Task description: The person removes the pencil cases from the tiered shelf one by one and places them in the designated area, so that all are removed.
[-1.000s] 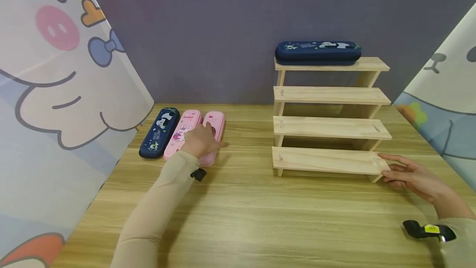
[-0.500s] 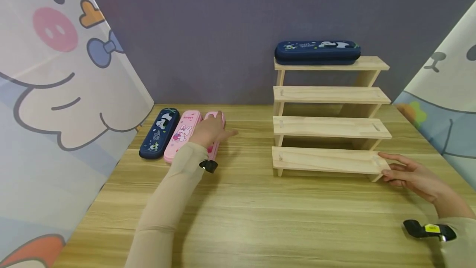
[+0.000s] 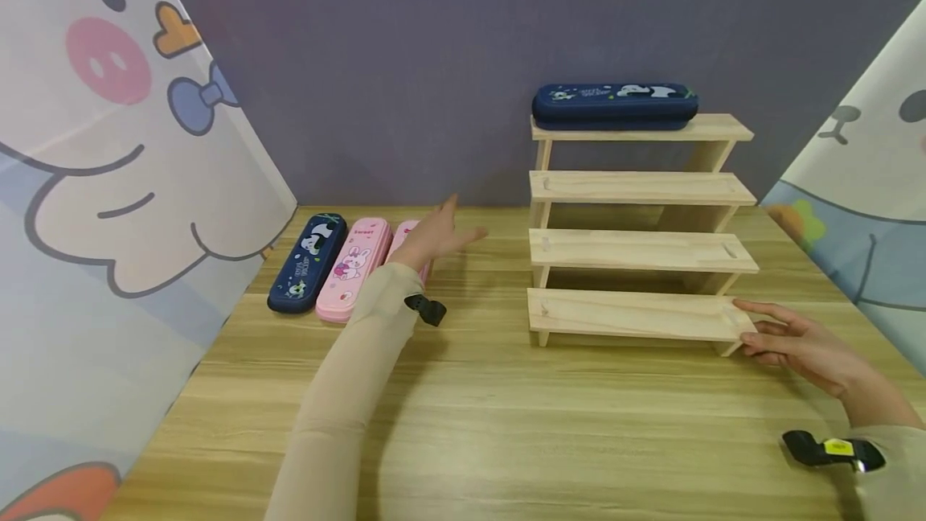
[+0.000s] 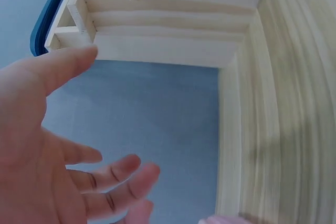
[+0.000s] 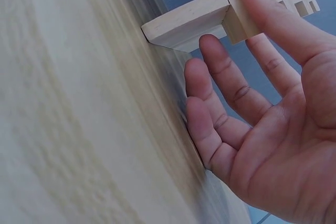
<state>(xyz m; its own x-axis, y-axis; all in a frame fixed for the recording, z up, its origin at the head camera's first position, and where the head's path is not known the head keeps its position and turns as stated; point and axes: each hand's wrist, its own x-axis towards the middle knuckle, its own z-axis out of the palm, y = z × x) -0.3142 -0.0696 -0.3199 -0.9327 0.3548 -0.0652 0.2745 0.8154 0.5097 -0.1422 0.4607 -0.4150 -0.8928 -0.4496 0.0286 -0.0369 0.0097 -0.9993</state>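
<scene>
My left hand is over the far end of a pink pencil case, fingers spread and nothing held; hand and sleeve hide much of that case. In the left wrist view, the palm of the left hand shows bare. At the right, my right hand pinches the end of the lowest board of a stepped wooden display shelf. The right wrist view shows the thumb on one side of the board and the index finger behind it. A dark blue panda pencil case lies lengthwise on the top step.
Left of the covered case lie another pink pencil case with a rabbit and a dark blue pencil case, side by side. The wood-grain table meets a grey back wall. Cartoon-printed panels flank both sides.
My left hand has moved right and away from me, from over the pink pencil cases toward the far right of the row. The right hand stays at the shelf's end.
</scene>
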